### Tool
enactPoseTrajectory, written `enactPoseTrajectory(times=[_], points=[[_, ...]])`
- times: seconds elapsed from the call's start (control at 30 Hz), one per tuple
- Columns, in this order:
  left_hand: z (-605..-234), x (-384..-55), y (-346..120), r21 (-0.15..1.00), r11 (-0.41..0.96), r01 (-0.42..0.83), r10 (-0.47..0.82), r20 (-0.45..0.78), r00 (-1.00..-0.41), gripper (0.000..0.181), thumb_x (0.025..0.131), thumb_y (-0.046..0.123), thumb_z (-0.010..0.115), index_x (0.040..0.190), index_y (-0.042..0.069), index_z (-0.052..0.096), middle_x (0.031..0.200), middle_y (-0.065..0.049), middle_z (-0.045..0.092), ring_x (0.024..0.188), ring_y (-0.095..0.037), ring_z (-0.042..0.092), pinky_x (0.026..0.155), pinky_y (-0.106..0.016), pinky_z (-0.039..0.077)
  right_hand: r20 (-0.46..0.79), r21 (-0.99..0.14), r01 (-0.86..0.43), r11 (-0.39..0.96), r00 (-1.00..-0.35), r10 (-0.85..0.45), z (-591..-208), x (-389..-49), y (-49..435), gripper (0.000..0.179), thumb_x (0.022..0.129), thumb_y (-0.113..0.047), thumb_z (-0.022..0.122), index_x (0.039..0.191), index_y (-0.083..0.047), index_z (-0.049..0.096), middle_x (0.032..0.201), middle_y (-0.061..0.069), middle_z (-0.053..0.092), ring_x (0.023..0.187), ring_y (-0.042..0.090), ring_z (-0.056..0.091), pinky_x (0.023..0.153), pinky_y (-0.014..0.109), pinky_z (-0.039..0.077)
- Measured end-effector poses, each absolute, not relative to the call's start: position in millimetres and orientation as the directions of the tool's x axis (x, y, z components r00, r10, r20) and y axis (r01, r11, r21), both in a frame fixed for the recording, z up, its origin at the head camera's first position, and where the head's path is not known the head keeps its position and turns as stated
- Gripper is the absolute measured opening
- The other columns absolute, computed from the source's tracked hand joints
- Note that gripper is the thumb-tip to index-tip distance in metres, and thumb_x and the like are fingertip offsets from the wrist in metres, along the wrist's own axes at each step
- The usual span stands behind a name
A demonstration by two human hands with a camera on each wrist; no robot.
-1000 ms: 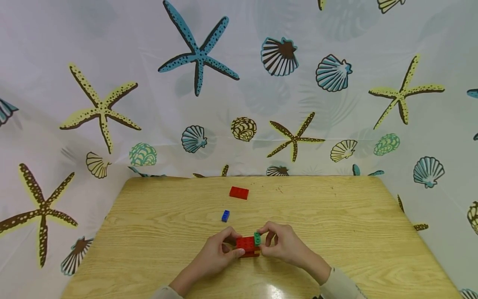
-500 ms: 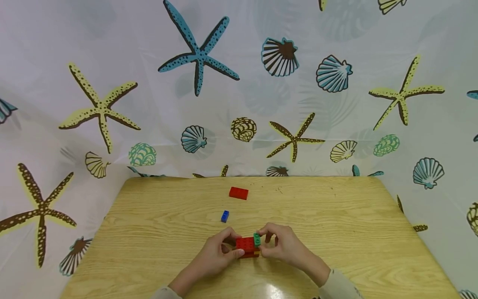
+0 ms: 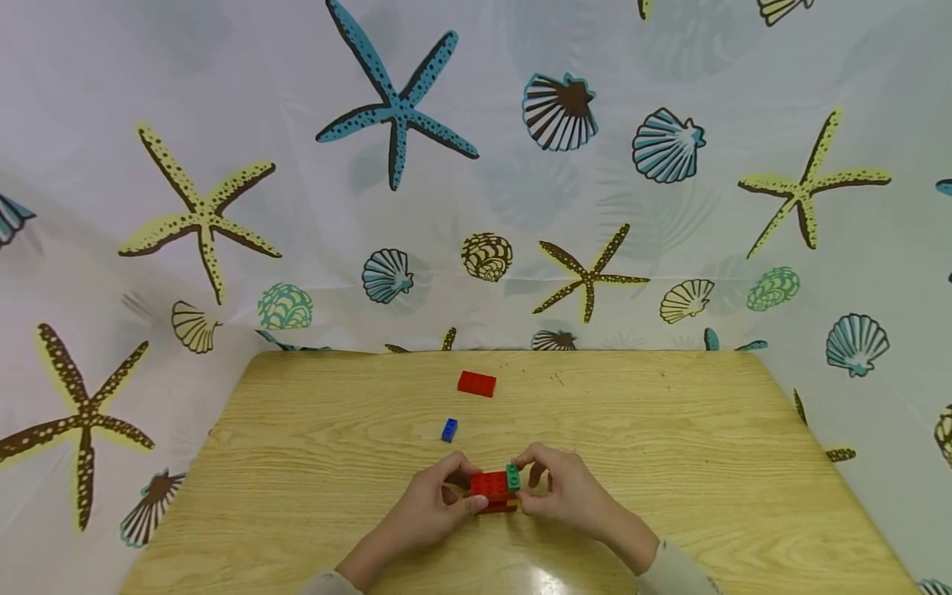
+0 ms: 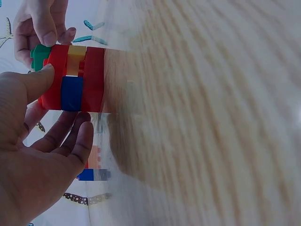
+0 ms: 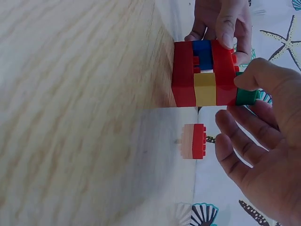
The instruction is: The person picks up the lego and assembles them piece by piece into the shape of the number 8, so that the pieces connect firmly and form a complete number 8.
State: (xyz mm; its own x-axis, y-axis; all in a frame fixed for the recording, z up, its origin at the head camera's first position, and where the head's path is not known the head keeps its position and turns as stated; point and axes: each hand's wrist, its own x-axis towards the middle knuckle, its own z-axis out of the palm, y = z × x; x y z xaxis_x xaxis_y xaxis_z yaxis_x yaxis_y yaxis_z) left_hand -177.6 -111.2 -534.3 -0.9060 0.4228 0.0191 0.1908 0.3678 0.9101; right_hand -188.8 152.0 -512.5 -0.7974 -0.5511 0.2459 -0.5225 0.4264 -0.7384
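Note:
A small stack of toy building bricks stands on the table before me. At its bottom lies a red brick point(image 5: 183, 75); a blue brick point(image 4: 72, 93) and a yellow brick point(image 5: 205, 89) sit at opposite ends above it, with a gap between. Another red brick point(image 3: 487, 486) bridges the two. On its right end sits a two-stud green brick point(image 3: 513, 477), which my right hand point(image 3: 568, 489) pinches between thumb and finger. My left hand point(image 3: 434, 504) grips the stack's left end, thumb on the upper red brick's near side.
Beyond the hands, a loose small blue brick point(image 3: 449, 430) lies on the wooden table point(image 3: 669, 430). Farther back is a loose red brick point(image 3: 477, 383). A curtain with starfish and shells point(image 3: 476, 182) rises behind the table and along both sides.

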Motion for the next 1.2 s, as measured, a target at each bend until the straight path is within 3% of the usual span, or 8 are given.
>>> enactPoseTrajectory(times=[0.2, 0.63, 1.2], points=[[-532, -175, -112, 0.921, 0.347, 0.176, 0.417, 0.016, -0.909, 0.026, 0.099, 0.028, 0.077, 0.118, 0.014, 0.066, 0.119, -0.004, 0.073, 0.109, -0.02, 0.07, 0.081, -0.025, 0.056, 0.185, -0.79, -0.449, 0.418, -0.823, -0.537, -517, -190, 153, 0.036, 0.092, -0.013, 0.081, 0.127, -0.01, 0.07, 0.113, 0.004, 0.076, 0.086, 0.009, 0.068, 0.066, 0.023, 0.053], [-536, -176, -109, 0.902, 0.389, 0.189, 0.409, 0.015, -0.912, 0.026, 0.099, 0.031, 0.076, 0.118, 0.016, 0.065, 0.118, -0.003, 0.073, 0.108, -0.02, 0.07, 0.082, -0.025, 0.057, 0.292, -0.711, -0.583, 0.392, -0.753, -0.59, -524, -195, 154, 0.032, 0.094, -0.014, 0.079, 0.124, -0.004, 0.073, 0.107, 0.003, 0.074, 0.084, 0.02, 0.067, 0.065, 0.022, 0.053], [-537, -177, -110, 0.898, 0.398, 0.189, 0.409, 0.01, -0.912, 0.027, 0.099, 0.031, 0.075, 0.12, 0.016, 0.065, 0.118, -0.003, 0.072, 0.108, -0.02, 0.07, 0.081, -0.025, 0.056, 0.187, -0.74, -0.527, 0.419, -0.759, -0.624, -516, -198, 157, 0.037, 0.098, -0.018, 0.076, 0.13, -0.001, 0.07, 0.115, 0.006, 0.072, 0.088, 0.015, 0.068, 0.07, 0.02, 0.055]])
